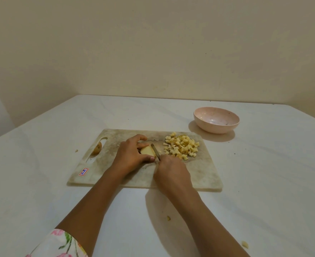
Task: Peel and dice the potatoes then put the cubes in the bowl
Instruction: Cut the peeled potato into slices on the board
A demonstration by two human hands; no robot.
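Centre frame, on the cutting board [199, 173], my left hand [132, 154] curls over the peeled potato piece [147, 150], fingers pinning it just beside the knife [155, 152], whose handle my right hand [171, 173] is closed around. My thumb lies close to the blade. If the rounded piece rolls or the knife slips sideways, I judge I could nick it or cut uneven slices. The piece is pale yellow and smooth. Right of it sits a pile of cubes [180, 146], which a careless sweep could scatter. The pink bowl [216, 122], upper right, holds no cubes yet.
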